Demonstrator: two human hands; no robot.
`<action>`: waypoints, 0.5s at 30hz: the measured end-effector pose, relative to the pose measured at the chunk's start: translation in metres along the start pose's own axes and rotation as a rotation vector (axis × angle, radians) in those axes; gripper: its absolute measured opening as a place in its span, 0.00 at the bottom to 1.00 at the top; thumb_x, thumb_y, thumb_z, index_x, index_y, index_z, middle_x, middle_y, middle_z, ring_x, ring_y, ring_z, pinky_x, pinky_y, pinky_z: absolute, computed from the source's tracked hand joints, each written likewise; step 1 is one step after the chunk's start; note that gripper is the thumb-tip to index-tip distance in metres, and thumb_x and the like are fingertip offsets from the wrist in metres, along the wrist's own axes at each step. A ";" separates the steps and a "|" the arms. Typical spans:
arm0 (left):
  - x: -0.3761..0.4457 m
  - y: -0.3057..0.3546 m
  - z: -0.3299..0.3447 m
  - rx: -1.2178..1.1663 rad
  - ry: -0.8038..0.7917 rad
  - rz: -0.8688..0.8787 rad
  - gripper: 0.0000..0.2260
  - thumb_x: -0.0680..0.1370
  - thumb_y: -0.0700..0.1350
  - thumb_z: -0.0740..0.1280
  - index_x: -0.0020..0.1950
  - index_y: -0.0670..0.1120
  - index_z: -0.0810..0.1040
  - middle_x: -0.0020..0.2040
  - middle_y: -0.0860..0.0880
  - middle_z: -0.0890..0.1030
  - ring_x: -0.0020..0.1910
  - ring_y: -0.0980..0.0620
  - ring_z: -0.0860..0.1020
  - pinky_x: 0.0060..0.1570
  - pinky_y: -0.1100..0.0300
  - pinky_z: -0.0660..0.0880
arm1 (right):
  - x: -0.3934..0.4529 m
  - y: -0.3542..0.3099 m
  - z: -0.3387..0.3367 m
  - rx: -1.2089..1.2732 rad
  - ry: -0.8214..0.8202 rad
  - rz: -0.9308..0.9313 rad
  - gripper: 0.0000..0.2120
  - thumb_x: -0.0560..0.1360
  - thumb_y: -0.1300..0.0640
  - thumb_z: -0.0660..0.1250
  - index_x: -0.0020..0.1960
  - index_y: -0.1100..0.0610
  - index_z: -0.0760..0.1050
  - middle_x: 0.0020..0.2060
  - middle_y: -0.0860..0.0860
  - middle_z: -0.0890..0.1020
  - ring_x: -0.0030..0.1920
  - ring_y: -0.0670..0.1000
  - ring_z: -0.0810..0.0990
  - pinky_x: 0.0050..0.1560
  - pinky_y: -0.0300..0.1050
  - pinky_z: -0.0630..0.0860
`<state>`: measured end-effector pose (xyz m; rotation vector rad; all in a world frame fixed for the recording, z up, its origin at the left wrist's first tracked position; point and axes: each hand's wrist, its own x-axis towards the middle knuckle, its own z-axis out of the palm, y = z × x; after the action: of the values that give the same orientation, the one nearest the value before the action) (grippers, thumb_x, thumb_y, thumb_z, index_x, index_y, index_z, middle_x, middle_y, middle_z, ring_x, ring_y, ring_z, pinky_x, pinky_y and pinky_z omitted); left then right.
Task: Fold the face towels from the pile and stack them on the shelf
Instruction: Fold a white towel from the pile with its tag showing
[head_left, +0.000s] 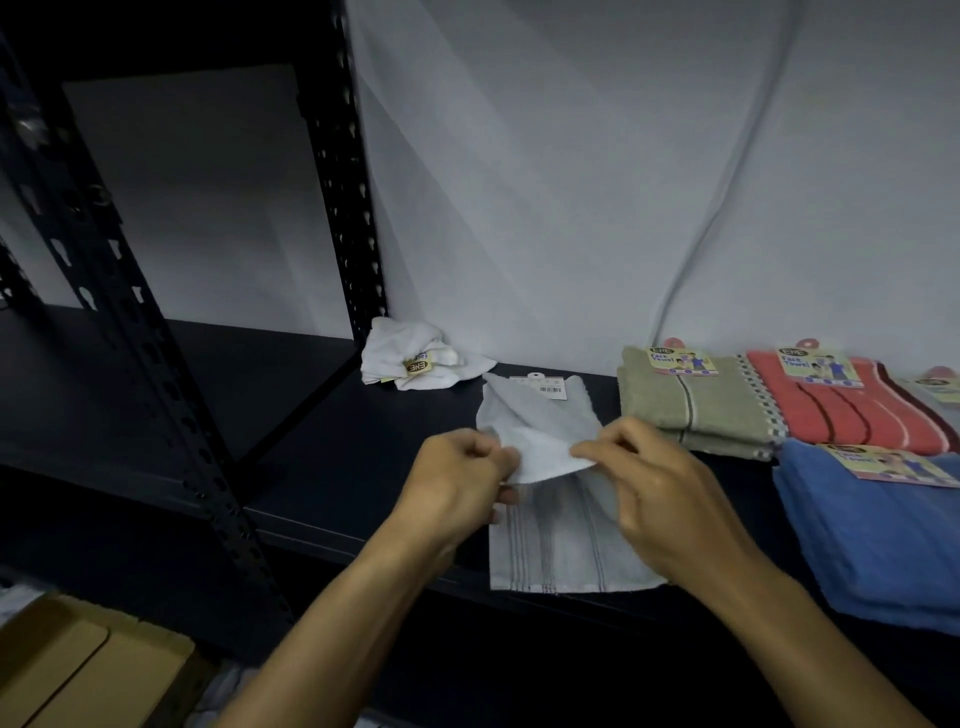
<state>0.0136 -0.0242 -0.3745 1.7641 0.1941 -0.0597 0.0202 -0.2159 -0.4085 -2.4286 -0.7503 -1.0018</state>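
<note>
A pale grey face towel (556, 545) with thin dark stripes lies on the dark shelf (322, 452), its near edge at the shelf's front. Its far half is lifted and folded toward me. My left hand (462, 478) pinches the left end of that raised fold. My right hand (660, 488) pinches the right end. A crumpled white towel (415, 358) with a label lies behind, against the wall. To the right sit folded stacks: an olive towel (685, 400), a red striped towel (852, 415) and a blue towel (878, 535).
A black perforated steel upright (130, 312) stands at the shelf's front left, another upright (348, 171) at the back. A cardboard box (78, 670) sits low at the bottom left. The white wall (597, 182) closes the back.
</note>
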 end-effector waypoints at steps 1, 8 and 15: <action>-0.002 0.002 0.005 -0.030 -0.027 0.026 0.07 0.79 0.42 0.68 0.49 0.37 0.79 0.37 0.46 0.80 0.31 0.56 0.80 0.31 0.61 0.75 | -0.005 0.002 -0.004 -0.042 0.007 -0.012 0.16 0.71 0.70 0.58 0.50 0.62 0.82 0.41 0.54 0.76 0.38 0.55 0.76 0.36 0.46 0.75; -0.022 -0.037 0.014 0.131 -0.188 -0.057 0.09 0.79 0.46 0.70 0.45 0.40 0.79 0.29 0.46 0.79 0.25 0.53 0.74 0.29 0.61 0.72 | -0.054 0.002 -0.014 -0.241 -0.300 -0.121 0.15 0.67 0.63 0.57 0.45 0.55 0.81 0.41 0.49 0.75 0.41 0.51 0.73 0.48 0.43 0.66; -0.021 -0.052 -0.001 0.570 -0.142 0.131 0.10 0.81 0.55 0.63 0.47 0.53 0.80 0.35 0.52 0.83 0.34 0.57 0.81 0.40 0.59 0.80 | -0.058 -0.012 0.000 -0.148 -0.522 -0.012 0.24 0.68 0.52 0.59 0.63 0.51 0.78 0.63 0.51 0.76 0.64 0.50 0.73 0.67 0.50 0.61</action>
<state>-0.0154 -0.0152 -0.4214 2.3258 -0.0514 -0.1570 -0.0220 -0.2250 -0.4496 -2.8569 -0.8786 -0.4311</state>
